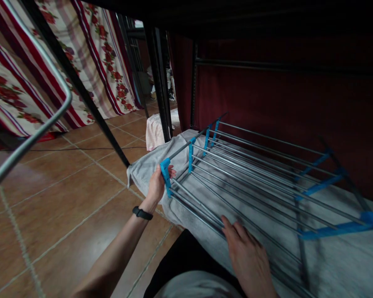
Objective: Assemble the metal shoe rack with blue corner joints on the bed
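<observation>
A folded metal drying rack (255,174) with grey rods and blue plastic joints lies on a grey sheet (143,169) covering a low bed. My left hand (158,184) grips the rack's near-left corner at a blue joint (165,171); a black band sits on that wrist. My right hand (247,254) rests flat, fingers spread, on the front rods of the rack.
A brown tiled floor (65,207) spreads to the left. A black bunk-frame post (157,70) stands behind the bed, and a dark red curtain (282,107) hangs at the back. Floral striped fabric (90,54) hangs at far left. A grey metal bar (31,132) crosses the near left.
</observation>
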